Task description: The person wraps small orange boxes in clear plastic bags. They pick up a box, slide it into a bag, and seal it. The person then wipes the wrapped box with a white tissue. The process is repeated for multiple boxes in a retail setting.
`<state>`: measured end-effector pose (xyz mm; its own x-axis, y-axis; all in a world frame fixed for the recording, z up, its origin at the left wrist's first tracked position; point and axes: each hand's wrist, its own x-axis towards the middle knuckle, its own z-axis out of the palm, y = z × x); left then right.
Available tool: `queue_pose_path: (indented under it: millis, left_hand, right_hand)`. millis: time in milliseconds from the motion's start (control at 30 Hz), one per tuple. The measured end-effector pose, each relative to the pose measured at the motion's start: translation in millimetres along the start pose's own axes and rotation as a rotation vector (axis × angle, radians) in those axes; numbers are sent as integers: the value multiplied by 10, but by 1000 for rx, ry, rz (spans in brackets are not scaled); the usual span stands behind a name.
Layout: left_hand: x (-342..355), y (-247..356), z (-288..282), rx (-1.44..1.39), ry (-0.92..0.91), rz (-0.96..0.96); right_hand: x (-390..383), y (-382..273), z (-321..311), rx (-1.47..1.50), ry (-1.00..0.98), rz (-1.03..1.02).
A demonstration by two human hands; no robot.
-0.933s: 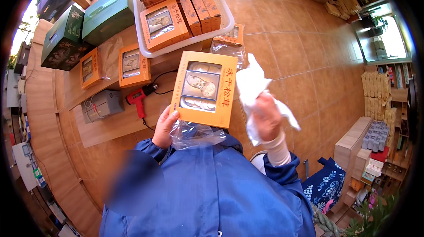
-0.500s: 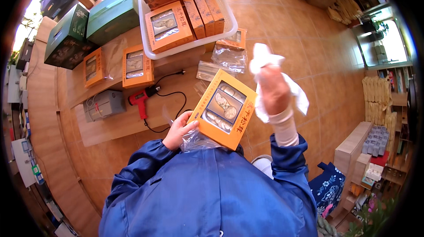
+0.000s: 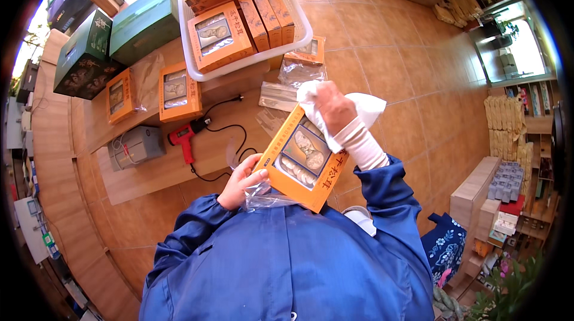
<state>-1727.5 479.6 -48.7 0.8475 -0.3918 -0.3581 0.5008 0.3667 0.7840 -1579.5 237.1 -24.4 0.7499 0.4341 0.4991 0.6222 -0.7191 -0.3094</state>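
Note:
In front of my chest is an orange box with a clear window showing pale sliced mushrooms, tilted. My left hand grips its lower left corner, thumb on the face. Crumpled clear plastic film hangs beneath those fingers. A white cloth is bunched in my right hand, which lies over the box's upper right part. The cloth touches the box's top edge there, and part of it trails out to the right. My right fingertips are partly hidden by the cloth.
On the wooden table, a red heat gun with a black cord lies beside a grey case. Beyond stand a white plastic basket of orange boxes, two green boxes and clear bags. Shelves stand at right.
My right hand has swung left and away from me, bringing the cloth from beside the box onto its upper part. The left hand still holds the box, which has shifted slightly.

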Motion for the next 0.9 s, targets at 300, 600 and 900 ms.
queue_pose_path:
  millis: [300,600,900]
  left_hand:
    - [-28,71,31,14,7,-22]
    - [-132,-2,-41,-25,162,93]
    - [93,-69,220,241,152,223]
  right_hand:
    - [101,158,-433,-19,96,-90]
    - [-979,344,-620,-118,-159,250]
    - [-457,-673,-241,252,-82,165]
